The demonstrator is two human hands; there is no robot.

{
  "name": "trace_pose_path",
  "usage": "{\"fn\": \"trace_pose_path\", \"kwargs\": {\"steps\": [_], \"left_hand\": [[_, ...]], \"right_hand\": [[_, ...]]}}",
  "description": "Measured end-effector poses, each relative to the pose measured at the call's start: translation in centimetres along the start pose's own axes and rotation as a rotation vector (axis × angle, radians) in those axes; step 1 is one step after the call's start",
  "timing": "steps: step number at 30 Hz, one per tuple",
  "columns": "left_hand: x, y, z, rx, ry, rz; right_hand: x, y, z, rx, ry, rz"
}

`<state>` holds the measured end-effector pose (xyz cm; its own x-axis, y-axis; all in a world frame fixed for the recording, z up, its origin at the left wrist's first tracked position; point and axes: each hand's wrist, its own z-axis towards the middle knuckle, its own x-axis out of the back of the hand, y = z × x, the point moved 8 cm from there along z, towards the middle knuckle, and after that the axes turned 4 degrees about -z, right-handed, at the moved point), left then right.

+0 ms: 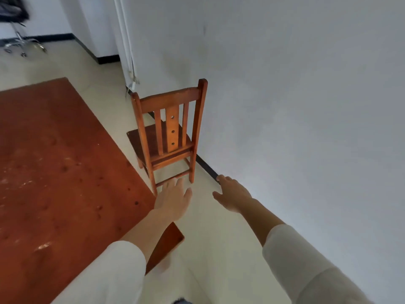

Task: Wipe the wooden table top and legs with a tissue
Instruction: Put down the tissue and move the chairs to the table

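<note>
Tbl top lower left, stained | your L hand just off tbl's right edge, fingers straight, empty | your R hand further right of tbl, relaxed, grips nothing | chair beyond tbl's right edge, by wall.

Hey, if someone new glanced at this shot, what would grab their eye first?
Probably the small wooden chair, standing in the centre with its back to the camera, close beside the white wall on the right. Next comes the big reddish wooden table top filling the left side, speckled with pale marks. In the foreground the left hand and right hand reach forward, open and empty; no tissue is in view.
</note>
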<state>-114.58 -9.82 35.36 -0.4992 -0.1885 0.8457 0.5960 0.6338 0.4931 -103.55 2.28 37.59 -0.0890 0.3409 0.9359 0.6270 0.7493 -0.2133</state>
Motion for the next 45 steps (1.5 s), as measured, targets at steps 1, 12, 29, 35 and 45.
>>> {"fn": "trace_pose_path", "kwargs": {"steps": [1,12,29,35,45], "left_hand": [[0.4,0.3,1.2,0.028,0.019,-0.011],[7.2,-3.2,20.5,0.337,0.358,-0.119],[20.6,-11.0,31.6,0.656,0.601,0.029],[20.1,-10.1,31.0,0.801,0.58,0.01],[17.0,-6.2,27.7,0.968,0.721,-0.011]], "right_hand": [[0.8,0.3,1.8,0.029,-0.001,-0.003],[7.1,-1.9,26.5,0.313,0.015,0.011],[10.8,-12.3,45.0,0.89,0.087,-0.31],[9.8,-12.0,46.2,1.049,0.063,-0.315],[9.7,-11.0,44.5,1.213,0.178,-0.333]]}}
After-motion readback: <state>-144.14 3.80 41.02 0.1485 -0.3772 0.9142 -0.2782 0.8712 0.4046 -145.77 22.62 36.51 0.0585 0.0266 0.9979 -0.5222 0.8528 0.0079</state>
